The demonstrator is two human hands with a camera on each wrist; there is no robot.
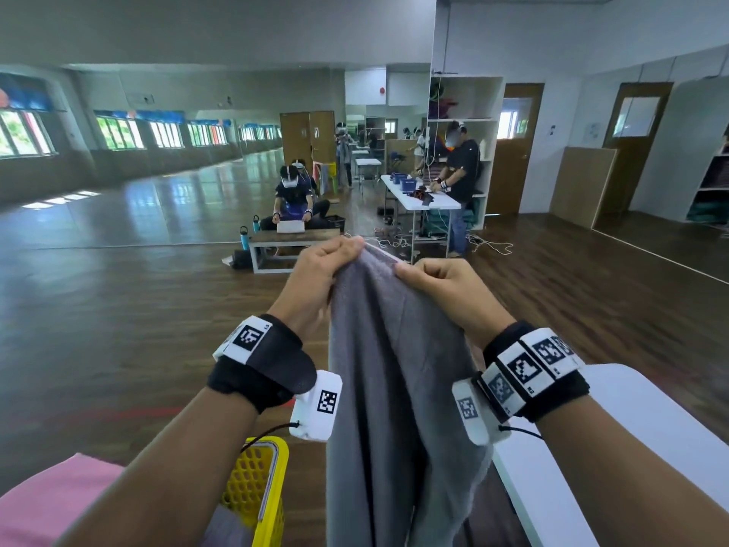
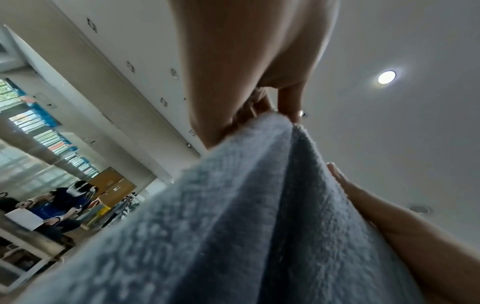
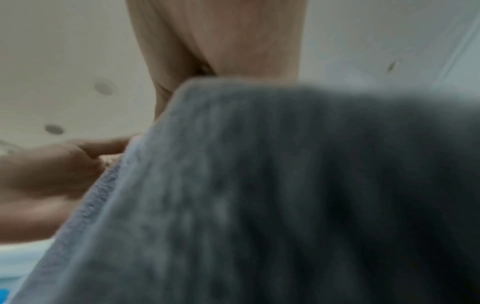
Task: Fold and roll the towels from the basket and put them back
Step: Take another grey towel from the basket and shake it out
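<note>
Left hand (image 1: pixel 315 270) pinches the top edge of the grey towel (image 1: pixel 394 388); right hand (image 1: pixel 442 286) pinches the same edge just beside it. Towel hangs below both hands — soft, limp, light by judgement. Best held at its corners — spread wide before folding.

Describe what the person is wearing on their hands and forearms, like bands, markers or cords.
Both forearms are bare, with no sleeves and no gloves. The left hand has a wide black wrist strap carrying a white square tag with a black pixel pattern, plus a white box with a similar code and a thin black cord. The right hand has a black strap with several such tags, a white box and a cord.
</note>
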